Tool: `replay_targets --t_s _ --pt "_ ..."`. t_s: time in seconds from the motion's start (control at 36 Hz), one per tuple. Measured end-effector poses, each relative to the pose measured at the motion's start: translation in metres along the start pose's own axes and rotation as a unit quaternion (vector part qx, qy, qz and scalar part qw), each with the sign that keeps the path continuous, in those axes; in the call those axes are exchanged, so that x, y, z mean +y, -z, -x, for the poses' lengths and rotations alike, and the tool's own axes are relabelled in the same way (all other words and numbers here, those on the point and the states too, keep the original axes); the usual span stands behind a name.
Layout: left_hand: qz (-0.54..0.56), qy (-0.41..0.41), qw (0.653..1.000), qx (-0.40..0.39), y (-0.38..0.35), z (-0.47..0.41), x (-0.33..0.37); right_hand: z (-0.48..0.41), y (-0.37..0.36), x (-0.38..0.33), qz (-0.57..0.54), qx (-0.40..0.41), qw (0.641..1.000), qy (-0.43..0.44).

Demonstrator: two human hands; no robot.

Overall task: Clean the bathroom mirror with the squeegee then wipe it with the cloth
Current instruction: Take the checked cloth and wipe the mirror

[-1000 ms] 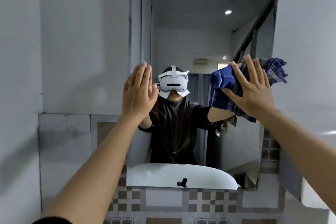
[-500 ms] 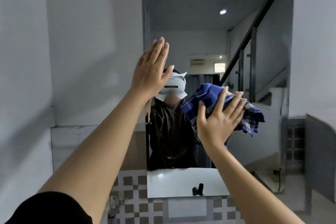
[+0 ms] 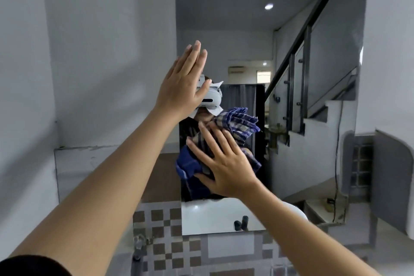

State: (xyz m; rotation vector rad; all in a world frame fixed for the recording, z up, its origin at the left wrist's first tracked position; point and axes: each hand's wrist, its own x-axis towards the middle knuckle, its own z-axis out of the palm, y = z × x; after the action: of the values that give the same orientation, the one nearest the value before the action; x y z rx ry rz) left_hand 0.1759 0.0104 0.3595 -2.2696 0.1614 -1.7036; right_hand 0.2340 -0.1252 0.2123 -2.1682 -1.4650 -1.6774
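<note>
The bathroom mirror point(image 3: 280, 40) hangs on the grey wall ahead of me. My right hand point(image 3: 224, 163) presses a blue checked cloth point(image 3: 237, 123) flat against the lower middle of the glass, fingers spread over it. My left hand point(image 3: 181, 87) is flat against the mirror's left edge, higher up, fingers together and pointing up, holding nothing. No squeegee is in view.
A checkered tile band point(image 3: 161, 219) runs below the mirror. A metal tap point(image 3: 139, 244) sits at the lower left. The mirror reflects a white basin point(image 3: 201, 215), a staircase with a black rail point(image 3: 313, 18) and a ceiling light.
My right hand has slid the cloth down and to the left across the glass. My left hand rose along the mirror's left edge a second ago and has kept its place since.
</note>
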Motion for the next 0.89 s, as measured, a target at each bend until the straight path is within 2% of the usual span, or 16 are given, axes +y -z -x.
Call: replay_targets --t_s 0.06,0.11,0.22,0.28,0.39,0.44,0.5,0.56,0.67,0.81,0.89 --pt "0.006 0.018 1.000 0.003 -0.003 0.004 0.005 0.019 0.003 0.028 0.033 -0.014 0.999 0.026" --pt "0.013 0.035 0.999 0.004 -0.006 0.008 0.011 0.039 0.006 0.058 0.056 -0.010 0.998 -0.004" --pt "0.021 0.040 0.999 -0.011 -0.009 0.021 0.022 0.082 0.006 0.101 0.045 0.021 0.981 -0.188" --pt "0.017 0.037 0.999 -0.020 -0.012 0.029 0.025 0.097 0.001 0.105 -0.006 0.049 0.949 -0.311" --pt "0.019 0.038 0.999 -0.033 -0.015 0.044 0.032 0.095 -0.012 0.076 -0.101 0.123 0.843 -0.514" --pt "0.018 0.038 0.998 -0.039 -0.016 0.052 0.034 0.085 -0.018 0.051 -0.131 0.137 0.796 -0.575" --pt "0.015 0.036 0.998 -0.047 -0.016 0.057 0.036 0.076 -0.023 0.021 -0.154 0.137 0.779 -0.593" --pt "0.012 0.035 0.998 -0.053 -0.015 0.060 0.036 0.066 -0.028 -0.010 -0.158 0.123 0.796 -0.571" --pt "0.003 0.028 0.998 -0.065 -0.011 0.058 0.035 0.050 -0.031 -0.058 -0.143 0.083 0.872 -0.461" --pt "0.008 0.033 0.997 -0.069 -0.009 0.059 0.038 0.064 -0.036 -0.062 -0.076 0.006 0.975 -0.209" --pt "0.014 0.048 0.997 -0.058 -0.012 0.062 0.043 0.084 -0.035 -0.030 -0.026 -0.031 0.998 -0.053"
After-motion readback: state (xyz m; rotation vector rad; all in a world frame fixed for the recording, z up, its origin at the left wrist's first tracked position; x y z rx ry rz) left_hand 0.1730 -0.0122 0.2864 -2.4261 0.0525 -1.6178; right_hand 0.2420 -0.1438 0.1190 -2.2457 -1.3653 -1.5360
